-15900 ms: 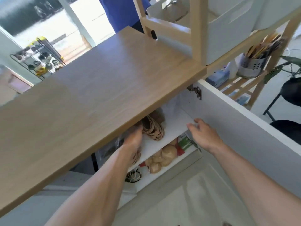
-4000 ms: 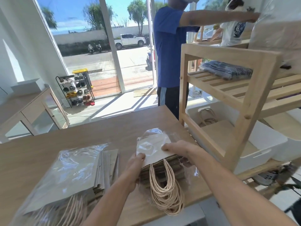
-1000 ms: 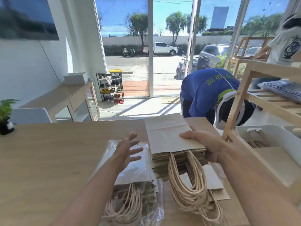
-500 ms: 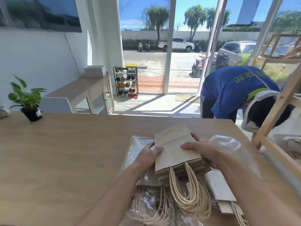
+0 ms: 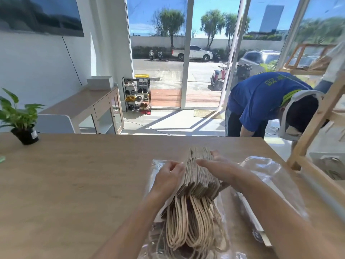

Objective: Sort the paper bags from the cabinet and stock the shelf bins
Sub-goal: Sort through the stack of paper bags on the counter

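Observation:
A thick stack of brown paper bags [image 5: 198, 174] stands on its edge on the wooden counter [image 5: 78, 176], its pale twine handles [image 5: 190, 225] hanging toward me. My left hand [image 5: 169, 175] presses its left face and my right hand [image 5: 218, 168] lies over its top and right face, so both hands clamp it. Clear plastic wrap [image 5: 265, 172] lies crumpled on the counter to the right, with another flat bag [image 5: 252, 217] on it. At the far right a white bin [image 5: 328, 165] sits in the wooden shelf frame [image 5: 317, 118].
A small potted plant [image 5: 20, 116] stands at the counter's far left. A person in a blue shirt [image 5: 261, 101] bends down beyond the counter's right end. More plastic wrap lies under the bag handles near the front edge.
The stack was lying flat under my hands half a second ago; it now stands on its edge, squeezed between both hands. My view has shifted slightly left.

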